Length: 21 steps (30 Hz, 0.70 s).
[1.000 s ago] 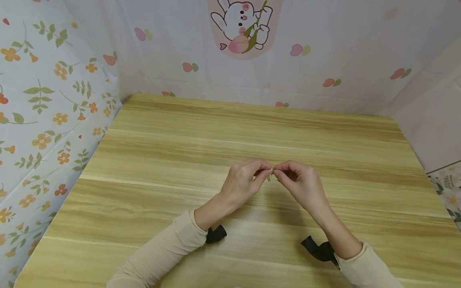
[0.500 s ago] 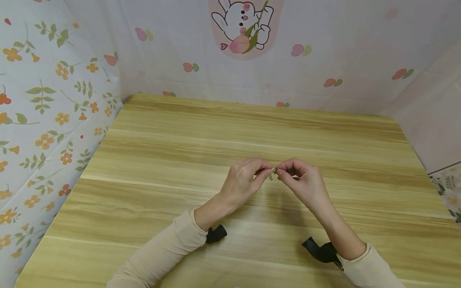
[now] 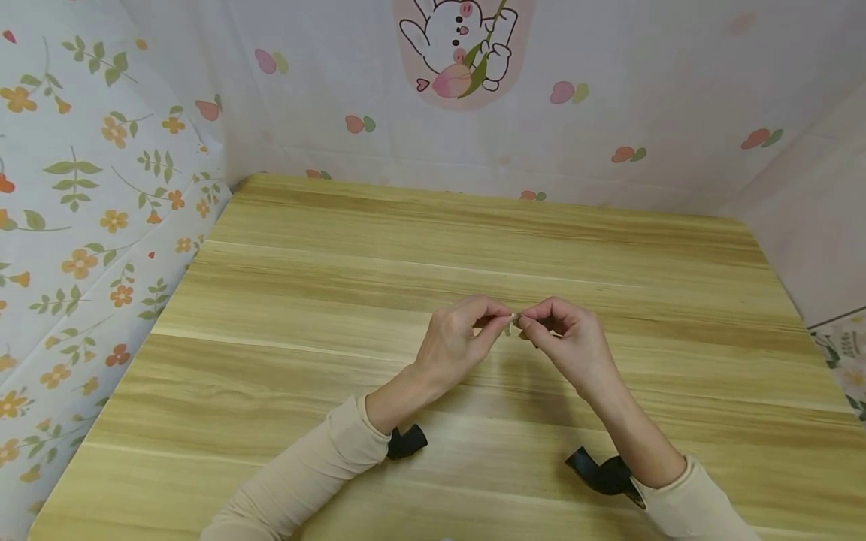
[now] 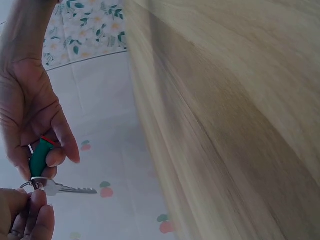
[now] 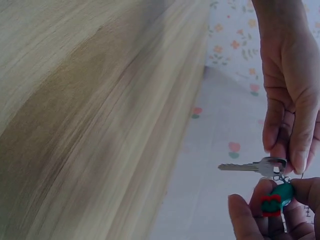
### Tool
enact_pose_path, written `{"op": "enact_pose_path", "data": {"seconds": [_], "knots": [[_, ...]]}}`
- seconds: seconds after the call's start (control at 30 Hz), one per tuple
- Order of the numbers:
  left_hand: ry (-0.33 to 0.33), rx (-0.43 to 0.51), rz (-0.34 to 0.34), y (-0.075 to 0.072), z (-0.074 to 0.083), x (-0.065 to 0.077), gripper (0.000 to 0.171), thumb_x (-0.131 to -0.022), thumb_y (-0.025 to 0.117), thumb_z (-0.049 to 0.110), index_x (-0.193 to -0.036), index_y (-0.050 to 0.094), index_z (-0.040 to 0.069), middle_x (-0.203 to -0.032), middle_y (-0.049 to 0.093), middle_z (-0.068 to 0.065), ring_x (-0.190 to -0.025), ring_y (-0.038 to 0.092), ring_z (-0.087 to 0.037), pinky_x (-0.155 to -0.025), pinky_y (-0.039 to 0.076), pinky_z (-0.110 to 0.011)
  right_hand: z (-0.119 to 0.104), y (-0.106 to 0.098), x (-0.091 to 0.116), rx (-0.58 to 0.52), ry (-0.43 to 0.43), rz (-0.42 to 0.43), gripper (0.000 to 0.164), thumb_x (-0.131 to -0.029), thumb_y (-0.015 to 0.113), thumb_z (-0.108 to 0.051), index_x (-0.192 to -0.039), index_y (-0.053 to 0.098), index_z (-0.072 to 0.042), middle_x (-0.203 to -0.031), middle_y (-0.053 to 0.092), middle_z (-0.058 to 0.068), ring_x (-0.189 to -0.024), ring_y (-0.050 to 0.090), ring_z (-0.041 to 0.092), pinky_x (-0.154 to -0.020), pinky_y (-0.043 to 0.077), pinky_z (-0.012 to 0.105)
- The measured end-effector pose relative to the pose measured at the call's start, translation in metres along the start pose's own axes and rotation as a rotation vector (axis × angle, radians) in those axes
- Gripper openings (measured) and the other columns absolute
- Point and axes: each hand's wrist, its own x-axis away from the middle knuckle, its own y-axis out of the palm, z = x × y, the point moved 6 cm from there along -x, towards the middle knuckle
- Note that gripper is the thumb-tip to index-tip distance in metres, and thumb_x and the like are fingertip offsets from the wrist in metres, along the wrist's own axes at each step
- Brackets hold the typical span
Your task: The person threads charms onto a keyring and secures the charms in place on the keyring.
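Above the middle of the table, my left hand [image 3: 460,330] and right hand [image 3: 568,342] meet fingertip to fingertip over a small keychain. A silver key [image 5: 240,167] hangs on a thin metal ring [image 4: 25,185], its toothed blade sticking out from between the hands. My left thumb and fingers pinch the ring close by the key's head. In my right fingers I hold a green charm [image 4: 40,157] with a red end, joined to the ring by a short chain [image 5: 284,179]. Fingertips partly cover the ring, so whether it is spread apart cannot be seen.
The wood-grain table [image 3: 338,248] lies below both hands. A white cloth printed with fruit and a rabbit [image 3: 298,98] hangs behind it, and a floral cloth [image 3: 74,225] on the left. Black straps [image 3: 407,442] show by both wrists.
My right hand has shifted slightly to the right, so more of the keychain shows between the fingertips. The left hand stays almost where it was.
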Motion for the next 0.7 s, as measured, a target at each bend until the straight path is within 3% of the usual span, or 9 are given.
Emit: {"op": "enact_pose_path", "data": {"seconds": [0.2,0.33,0.5,0.7], "knots": [[-0.174,0.212,-0.013,0.003,-0.009,0.001,0.005,-0.085,0.066,0.001,-0.090,0.067,-0.002,-0.084,0.071,-0.011,-0.072,0.068,-0.014,-0.064,0.053,-0.015,-0.002,-0.001,0.003,0.030,-0.063,0.027,0.007,-0.089,0.064,-0.006,-0.091,0.066,0.000,-0.084,0.067,0.002,-0.076,0.063,0.005,-0.066,0.053,0.018],[-0.255,0.279,-0.015,0.005,-0.013,0.003,0.006,-0.086,0.066,0.001,-0.091,0.067,-0.001,-0.084,0.071,-0.012,-0.072,0.069,-0.019,-0.061,0.054,-0.018,-0.010,-0.002,0.005,0.097,-0.133,0.060,0.005,-0.086,0.064,-0.001,-0.090,0.067,-0.001,-0.085,0.068,0.008,-0.076,0.060,0.000,-0.068,0.052,0.015],[-0.175,0.172,-0.072,0.006,-0.006,0.000,0.005,-0.085,0.066,0.000,-0.090,0.067,-0.001,-0.085,0.071,-0.010,-0.074,0.069,-0.017,-0.066,0.052,-0.013,-0.020,-0.003,0.007,0.236,-0.255,0.127,0.011,-0.082,0.064,0.006,-0.085,0.068,-0.004,-0.082,0.069,0.006,-0.073,0.058,0.002,-0.068,0.047,0.009],[-0.068,-0.024,-0.130,0.004,0.003,-0.005,0.004,-0.085,0.068,0.005,-0.089,0.070,0.004,-0.084,0.071,-0.004,-0.072,0.067,-0.009,-0.067,0.048,-0.007,-0.033,0.002,0.013,0.486,-0.513,0.212,0.015,-0.074,0.069,0.011,-0.079,0.067,-0.003,-0.076,0.067,0.006,-0.064,0.060,0.010,-0.055,0.043,0.012]]}}
